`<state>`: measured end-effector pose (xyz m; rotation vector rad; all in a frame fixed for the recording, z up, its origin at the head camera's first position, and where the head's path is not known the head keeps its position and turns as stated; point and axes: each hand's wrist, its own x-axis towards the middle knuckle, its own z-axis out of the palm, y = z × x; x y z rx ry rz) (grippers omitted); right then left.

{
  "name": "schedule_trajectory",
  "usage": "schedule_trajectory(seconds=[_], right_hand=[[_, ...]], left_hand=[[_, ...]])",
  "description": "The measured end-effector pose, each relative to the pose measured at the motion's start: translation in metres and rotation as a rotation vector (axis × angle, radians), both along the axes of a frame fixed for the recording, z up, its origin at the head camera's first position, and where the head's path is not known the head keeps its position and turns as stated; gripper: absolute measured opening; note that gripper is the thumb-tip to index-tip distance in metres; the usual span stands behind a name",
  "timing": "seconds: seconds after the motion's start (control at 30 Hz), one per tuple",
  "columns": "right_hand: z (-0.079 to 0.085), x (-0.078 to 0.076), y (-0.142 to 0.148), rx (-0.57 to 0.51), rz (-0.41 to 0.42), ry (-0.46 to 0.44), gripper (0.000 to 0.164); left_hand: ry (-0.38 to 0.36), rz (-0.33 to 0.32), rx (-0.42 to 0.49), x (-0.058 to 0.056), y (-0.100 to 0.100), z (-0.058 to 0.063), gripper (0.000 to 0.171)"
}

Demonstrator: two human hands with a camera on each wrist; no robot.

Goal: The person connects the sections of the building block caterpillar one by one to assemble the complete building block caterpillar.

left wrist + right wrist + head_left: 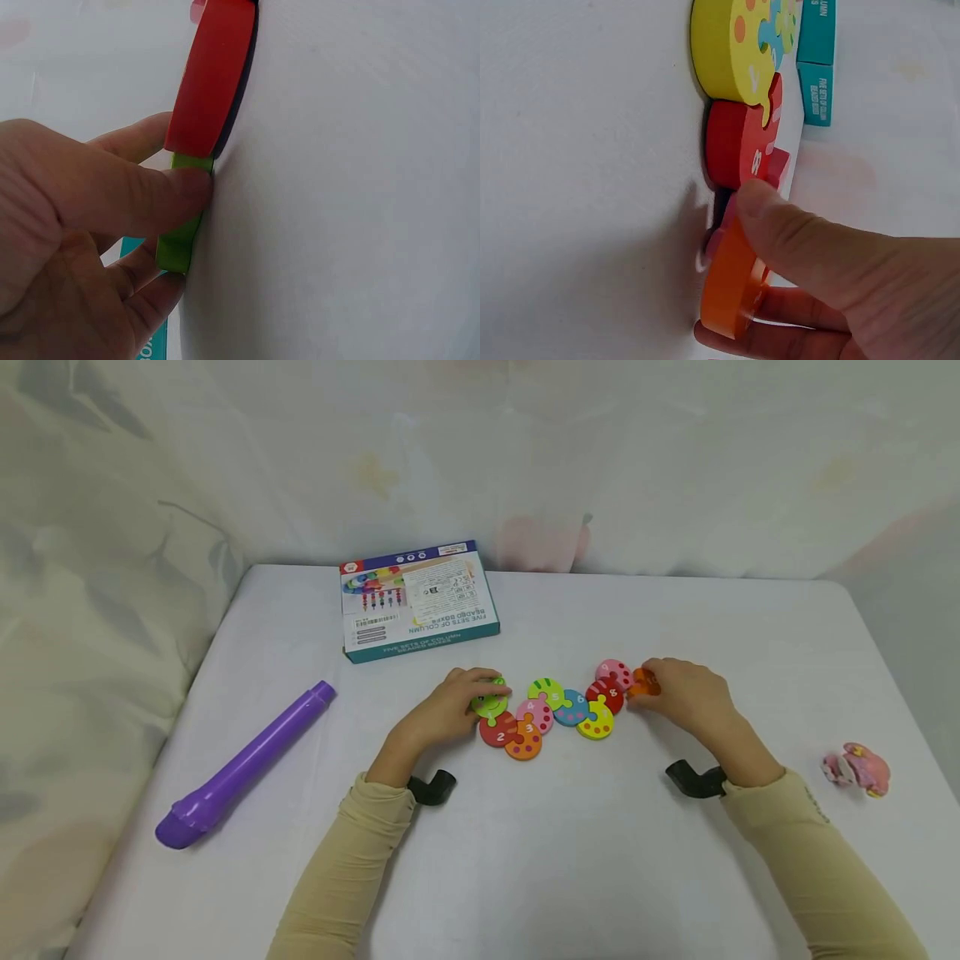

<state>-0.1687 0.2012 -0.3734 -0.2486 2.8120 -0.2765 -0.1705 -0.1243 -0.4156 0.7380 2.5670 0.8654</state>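
Note:
A chain of round, numbered caterpillar puzzle pieces lies across the table, with a red piece point(498, 730), a yellow piece point(596, 722) and a pink end piece point(615, 673) among them. At the chain's left end my left hand point(447, 708) grips the green face piece point(177, 244) between thumb and fingers, beside the red one. My right hand point(686, 692) pinches an orange puzzle piece point(731, 281) at the right end, tilted in the right wrist view and close to the pink and red pieces. Whether it touches them is hard to tell.
Behind the chain lies a flat teal-edged box point(420, 602). A purple toy microphone point(246, 764) is on the left side of the table. Far right rests a small pink toy figure point(858, 770). Black curved mounts point(433, 788) stick out at both wrists.

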Motion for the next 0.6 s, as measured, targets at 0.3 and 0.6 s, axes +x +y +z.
schedule_trajectory(seconds=[0.3, 0.6], right_hand=[[-0.0062, 0.0004, -0.0019, 0.035, 0.014, 0.023, 0.057], [-0.0103, 0.0033, -0.0052, -0.032, 0.197, 0.086, 0.066]], left_hand=[[0.006, 0.001, 0.003, 0.0008, 0.0001, -0.0008, 0.049], [0.010, 0.000, 0.001, 0.0018, 0.0000, -0.0010, 0.049]])
